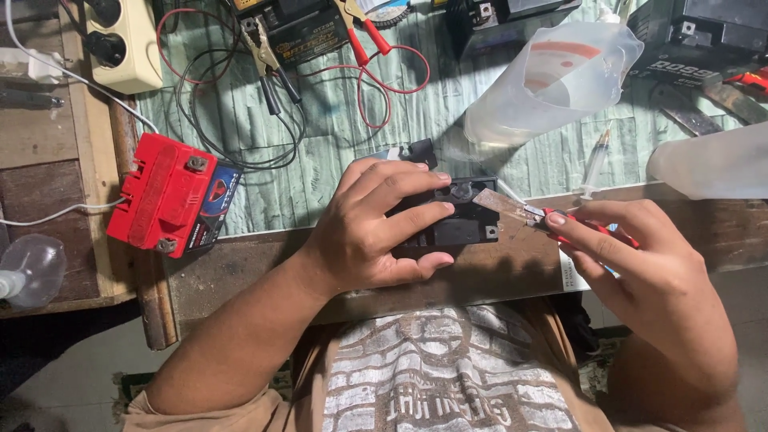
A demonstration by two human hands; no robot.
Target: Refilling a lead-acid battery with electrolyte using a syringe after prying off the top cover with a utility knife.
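Black battery [456, 228]: small dark block at frame centre, lying on the front edge of the counter [240, 272], its top facing up.
Left fingers [416, 216]: spread and pressed down over the battery's left side, pinning it in place; left hand [376, 228] closed on it from above.
Right fingers [580, 236]: pinched together around a red-handled tool [584, 226], right hand [640, 272] at centre right.
Tool tip: a flat strip [496, 200] reaching onto the battery's top near its right-hand end; whether it is under a cap or merely resting there I cannot tell.
Step in hand: seemingly prying or working at the battery's top strip while the other hand steadies it.
Next move calls for: steady downward hold, small controlled leverage so the tip does not slip.
Nearby: syringe [596, 164] just beyond, clear plastic jug [552, 80] at upper right.
Farther out: red battery [164, 196] at left, clip leads [268, 52] above, power strip [120, 40] at upper left.
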